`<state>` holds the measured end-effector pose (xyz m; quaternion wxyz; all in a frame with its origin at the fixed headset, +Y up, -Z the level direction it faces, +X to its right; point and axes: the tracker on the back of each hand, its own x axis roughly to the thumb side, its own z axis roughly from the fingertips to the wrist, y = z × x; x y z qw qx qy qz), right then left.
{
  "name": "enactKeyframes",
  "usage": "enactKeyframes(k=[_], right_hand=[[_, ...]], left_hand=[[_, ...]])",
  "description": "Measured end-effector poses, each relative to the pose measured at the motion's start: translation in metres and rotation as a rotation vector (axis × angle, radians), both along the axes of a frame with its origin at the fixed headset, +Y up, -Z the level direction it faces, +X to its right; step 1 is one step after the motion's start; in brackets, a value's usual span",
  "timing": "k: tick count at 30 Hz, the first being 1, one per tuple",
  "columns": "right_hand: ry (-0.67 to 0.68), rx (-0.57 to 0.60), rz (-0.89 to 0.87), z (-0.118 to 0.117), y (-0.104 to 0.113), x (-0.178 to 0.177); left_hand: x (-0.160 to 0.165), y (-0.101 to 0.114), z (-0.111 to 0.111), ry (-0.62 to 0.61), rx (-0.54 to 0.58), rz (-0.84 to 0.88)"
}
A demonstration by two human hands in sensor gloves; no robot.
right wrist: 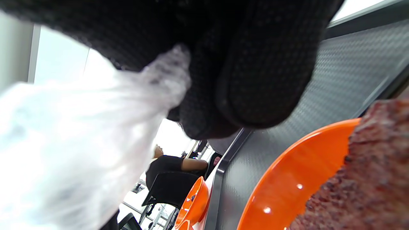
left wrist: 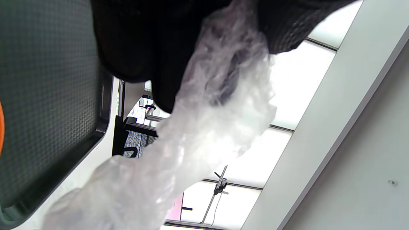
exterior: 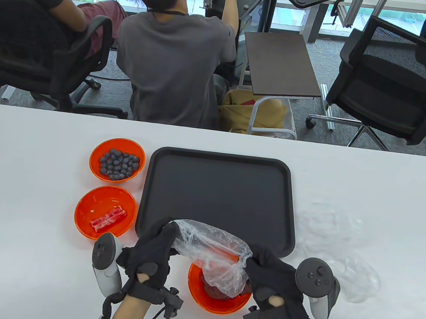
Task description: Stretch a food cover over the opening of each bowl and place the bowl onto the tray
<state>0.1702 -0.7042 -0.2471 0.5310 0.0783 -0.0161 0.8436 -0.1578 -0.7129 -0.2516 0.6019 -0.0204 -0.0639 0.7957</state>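
- White table (exterior: 13, 219) fills the lower half of the table view and carries everything below.
- Black tray (exterior: 220, 192) lies flat at the table's middle, its textured floor bare; its near rim is just beyond the hands.
- Clear plastic food cover (exterior: 211, 247) is held up between both hands above the nearest bowl, bunched and crinkled, with a loose part sagging down onto the bowl's contents.
- More clear covers (exterior: 337, 242) lie crumpled on the table to the right of the tray.
- Orange bowl (exterior: 214, 299) with a dark reddish lump of food sits just in front of the tray's near rim, between the two wrists.
- Orange bowl of red sticks (exterior: 106, 212) stands beside the tray's left edge, nearer the person.
- Orange bowl of blueberries (exterior: 117, 160) stands behind it, also beside the tray's left edge.
- Left hand (exterior: 152, 251), in a black glove, is raised with fingers curled, pinching the cover's left end; the left wrist view shows the film running out from between the gloved fingers (left wrist: 134, 48).
- Right hand (exterior: 270, 275) grips the cover's right end, its fingers (right wrist: 255, 70) folded over the film.
- No brand, label or writing can be read on any of these.
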Motion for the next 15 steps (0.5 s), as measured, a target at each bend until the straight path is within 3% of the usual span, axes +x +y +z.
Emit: enactKeyframes(k=[8,12,15], right_hand=[[0.088,0.003,-0.413,-0.003,-0.004,0.006],[0.147,-0.004,-0.585,-0.005,-0.008,0.005],[0.211,-0.028,-0.721,-0.007,-0.012,0.003]], left_hand=[[0.008,-0.005,-0.001,-0.071,-0.050,-0.154],[0.015,-0.005,0.000,-0.043,-0.057,-0.294],[0.018,-0.009,0.000,-0.049,-0.077,-0.307]])
